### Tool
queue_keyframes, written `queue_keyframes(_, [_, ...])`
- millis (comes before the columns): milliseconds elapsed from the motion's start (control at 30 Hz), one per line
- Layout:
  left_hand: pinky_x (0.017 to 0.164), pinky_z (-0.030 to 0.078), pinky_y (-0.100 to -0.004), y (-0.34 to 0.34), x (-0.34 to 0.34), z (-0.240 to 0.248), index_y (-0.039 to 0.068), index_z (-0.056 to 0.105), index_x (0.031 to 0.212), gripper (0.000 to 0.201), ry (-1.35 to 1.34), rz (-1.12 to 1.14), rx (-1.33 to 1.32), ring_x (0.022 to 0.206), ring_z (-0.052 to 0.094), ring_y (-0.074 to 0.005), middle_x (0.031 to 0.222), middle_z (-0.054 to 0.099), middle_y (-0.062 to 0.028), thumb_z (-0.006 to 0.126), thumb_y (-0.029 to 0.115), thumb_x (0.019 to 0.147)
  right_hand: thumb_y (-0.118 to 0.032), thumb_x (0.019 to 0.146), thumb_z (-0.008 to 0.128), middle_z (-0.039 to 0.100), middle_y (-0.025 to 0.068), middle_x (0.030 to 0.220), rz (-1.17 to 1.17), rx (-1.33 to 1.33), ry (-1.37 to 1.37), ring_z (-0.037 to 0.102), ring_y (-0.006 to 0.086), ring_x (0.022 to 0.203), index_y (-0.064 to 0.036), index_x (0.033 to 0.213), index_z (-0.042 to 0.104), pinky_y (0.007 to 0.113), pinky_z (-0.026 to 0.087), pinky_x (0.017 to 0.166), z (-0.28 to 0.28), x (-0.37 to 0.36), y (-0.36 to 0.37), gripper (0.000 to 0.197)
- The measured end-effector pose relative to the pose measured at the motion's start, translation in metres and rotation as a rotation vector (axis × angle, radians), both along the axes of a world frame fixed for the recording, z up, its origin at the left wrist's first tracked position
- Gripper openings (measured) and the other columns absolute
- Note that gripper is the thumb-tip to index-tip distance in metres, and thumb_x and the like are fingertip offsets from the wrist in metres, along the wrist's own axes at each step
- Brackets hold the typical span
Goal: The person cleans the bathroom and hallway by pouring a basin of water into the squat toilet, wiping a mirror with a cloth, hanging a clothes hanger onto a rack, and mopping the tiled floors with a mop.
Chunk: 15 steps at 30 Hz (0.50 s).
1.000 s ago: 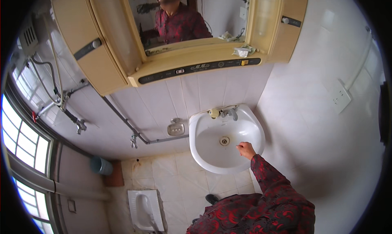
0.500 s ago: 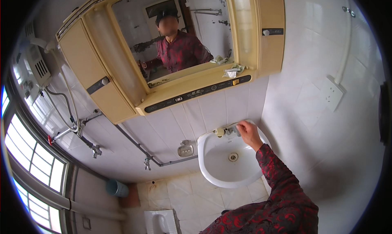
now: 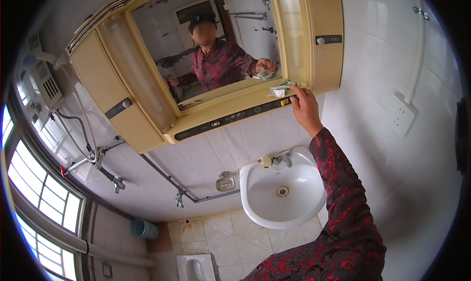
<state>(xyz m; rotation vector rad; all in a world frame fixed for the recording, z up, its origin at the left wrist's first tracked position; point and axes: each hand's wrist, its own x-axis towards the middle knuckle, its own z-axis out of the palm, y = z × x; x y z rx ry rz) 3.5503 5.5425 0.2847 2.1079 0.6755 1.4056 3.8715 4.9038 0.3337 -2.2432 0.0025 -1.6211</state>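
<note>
My right hand [image 3: 306, 110] is raised to the ledge of the cream mirror cabinet [image 3: 235, 100]. Its thumb and forefinger are apart, with the fingertips at the right end of a crumpled green and white soft packet [image 3: 280, 91]. Whether they touch it is hard to tell. The packet lies on the ledge below the mirror [image 3: 211, 40], just above a dark strip with a yellow switch [image 3: 285, 102]. My left hand does not appear directly; a small, unclear reflection of it shows at the mirror's lower left.
Below the cabinet is a white washbasin [image 3: 260, 210] with a tap [image 3: 284, 159]. A soap dish [image 3: 225, 183] and grey pipes run along the wall to its left. Further left are a water heater [image 3: 46, 82], a window [image 3: 44, 183], a bucket [image 3: 143, 228] and a squat toilet [image 3: 196, 268].
My right hand has left the washbasin tap and risen to the cabinet ledge, beside the packet. Its fingers have spread from a closed grip. The packet stays in place.
</note>
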Motion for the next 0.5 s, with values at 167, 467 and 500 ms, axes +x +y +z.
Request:
queue_keyframes(167, [0.054, 0.043, -0.035, 0.01, -0.003, -0.007, -0.001, 0.063, 0.085, 0.02, 0.088, 0.001, 0.389, 0.062, 0.052, -0.0232, 0.07, 0.058, -0.0151, 0.053, 0.017, 0.086, -0.004, 0.073, 0.058, 0.059, 0.0088, 0.092, -0.111, -0.181, 0.032, 0.053, 0.0281, 0.091, -0.0107, 0.104, 0.058, 0.043, 0.039, 0.079, 0.012, 0.02, -0.002, 0.031])
queue_keyframes(467, [0.055, 0.044, -0.0351, -0.003, -0.007, -0.002, -0.001, 0.061, 0.092, 0.013, 0.152, -0.003, -0.182, 0.064, 0.054, -0.0247, 0.079, 0.058, -0.0125, 0.051, 0.006, 0.087, -0.022, 0.078, 0.056, 0.055, 0.0146, 0.059, 0.044, 0.135, 0.255, 0.056, 0.0326, 0.062, -0.0038, 0.072, 0.062, 0.044, 0.041, 0.06, 0.022, 0.067, -0.029, 0.02])
queue_keyframes(500, [0.053, 0.042, -0.0343, -0.001, -0.005, -0.004, -0.001, 0.061, 0.089, 0.013, 0.133, -0.014, 0.104, 0.061, 0.051, -0.0225, 0.075, 0.056, -0.0115, 0.053, 0.009, 0.086, -0.026, 0.078, 0.055, 0.053, 0.018, 0.056, 0.099, 0.321, 0.296, 0.055, 0.0352, 0.055, -0.0012, 0.07, 0.06, 0.044, 0.041, 0.055, 0.025, 0.069, -0.032, 0.027])
